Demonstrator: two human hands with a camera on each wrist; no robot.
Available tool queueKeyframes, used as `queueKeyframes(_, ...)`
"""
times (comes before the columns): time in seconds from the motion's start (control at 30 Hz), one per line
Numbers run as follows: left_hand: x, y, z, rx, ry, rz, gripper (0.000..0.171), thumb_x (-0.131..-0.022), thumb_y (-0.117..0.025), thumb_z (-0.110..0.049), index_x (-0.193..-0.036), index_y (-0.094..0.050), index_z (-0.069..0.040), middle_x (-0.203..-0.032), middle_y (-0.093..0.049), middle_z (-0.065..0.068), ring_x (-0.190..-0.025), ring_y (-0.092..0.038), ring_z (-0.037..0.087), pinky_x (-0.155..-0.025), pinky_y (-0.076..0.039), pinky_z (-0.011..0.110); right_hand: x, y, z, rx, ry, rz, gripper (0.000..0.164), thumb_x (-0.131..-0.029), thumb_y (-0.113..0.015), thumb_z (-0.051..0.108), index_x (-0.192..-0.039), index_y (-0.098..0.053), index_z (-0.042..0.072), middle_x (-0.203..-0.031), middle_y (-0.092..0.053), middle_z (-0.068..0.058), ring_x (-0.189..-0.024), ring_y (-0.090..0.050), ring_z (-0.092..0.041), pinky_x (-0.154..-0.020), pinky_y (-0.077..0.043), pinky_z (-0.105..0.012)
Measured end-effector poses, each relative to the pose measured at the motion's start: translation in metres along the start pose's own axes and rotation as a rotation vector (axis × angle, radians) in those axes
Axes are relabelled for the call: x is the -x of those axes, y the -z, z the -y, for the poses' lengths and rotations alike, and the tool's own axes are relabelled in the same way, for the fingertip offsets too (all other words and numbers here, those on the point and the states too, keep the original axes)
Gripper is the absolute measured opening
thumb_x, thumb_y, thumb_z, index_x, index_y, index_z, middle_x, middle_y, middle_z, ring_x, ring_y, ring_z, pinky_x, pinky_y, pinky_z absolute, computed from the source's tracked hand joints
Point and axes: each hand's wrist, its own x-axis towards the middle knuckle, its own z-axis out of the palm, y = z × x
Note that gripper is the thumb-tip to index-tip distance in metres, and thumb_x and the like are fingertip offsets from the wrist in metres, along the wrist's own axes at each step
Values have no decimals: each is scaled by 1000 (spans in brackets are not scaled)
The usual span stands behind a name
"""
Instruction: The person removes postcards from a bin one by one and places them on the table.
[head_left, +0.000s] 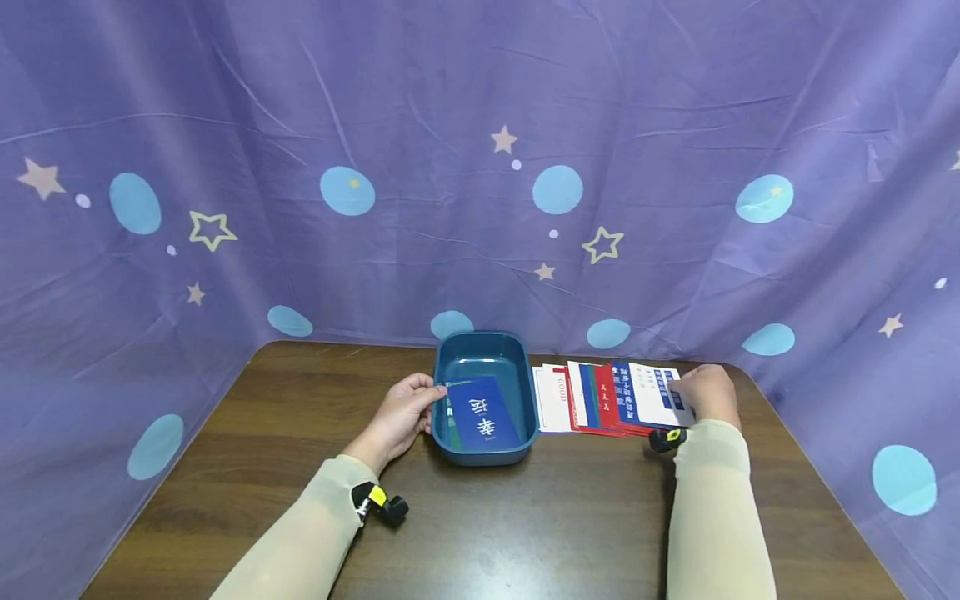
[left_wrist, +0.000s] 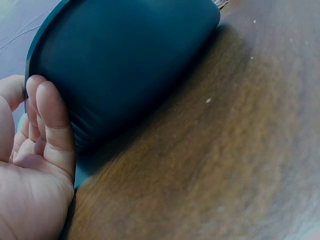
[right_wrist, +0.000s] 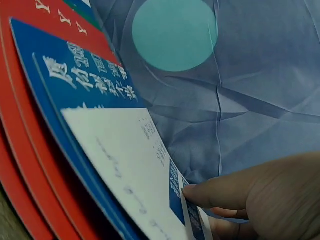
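My left hand (head_left: 401, 415) grips the left wall of a dark teal rectangular tray (head_left: 480, 367), thumb over the rim and fingers along the outside. Inside the tray lies a blue card (head_left: 491, 408) with white characters, over a green one (head_left: 453, 432). At the right end of an overlapping row of cards, my right hand (head_left: 711, 395) pinches the edge of a white card (right_wrist: 122, 155) with blue blocks. In the right wrist view the thumb lies on its face. Under it is a blue card (right_wrist: 85, 75) with white characters.
The row continues left with a red card (head_left: 604, 392) and a white "GOOD" card (head_left: 555, 396) beside the tray. All stand on a brown wooden table (head_left: 555, 517). Behind the table hangs a purple curtain (head_left: 450, 108) with stars and blue ovals.
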Motion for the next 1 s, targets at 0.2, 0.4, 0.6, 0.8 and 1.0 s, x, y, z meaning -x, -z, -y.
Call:
queueKeyframes(0.2,1,2,0,8,-2,-5,15,-100,-69,-6,-100,-54,-6,-66,-60,-1,-47,-52,8,-41,-48,21,1,-3,3,6,-25,-12,33,-93,-75,17,-110,-71,-11,-103,-73,-31,-89,-70,-40,-75,-62,-52)
queueKeyframes(0.4,1,0,-1,10,-2,-5,14,-101,-69,-5,-99,-54,-7,-66,-59,-2,-47,-52,8,-41,-48,21,0,-2,3,21,-4,17,33,-92,-75,18,-111,-71,-10,-102,-73,-31,-89,-70,-40,-71,-61,-49)
queueKeyframes(0.6,2,-2,-2,9,-3,-7,15,-100,-69,-6,-99,-55,-7,-66,-60,-2,-47,-52,8,-41,-48,21,2,-1,8,99,12,15,32,-91,-76,19,-107,-71,-8,-104,-72,-31,-94,-68,-43,-77,-59,-54)
queueKeyframes(0.8,2,-2,-2,12,0,-5,15,-101,-69,-6,-99,-54,-7,-65,-60,-3,-47,-52,8,-41,-48,20,5,2,13,187,43,7,26,-90,-74,19,-101,-70,-4,-103,-72,-30,-95,-67,-45,-79,-57,-58)
queueKeyframes(1.0,2,-2,-1,6,1,-4,15,-101,-69,-6,-99,-54,-7,-64,-59,-4,-47,-52,8,-41,-48,21,8,9,29,29,195,-10,23,-92,-70,18,-102,-71,-3,-113,-71,-29,-101,-65,-43,-93,-56,-61)
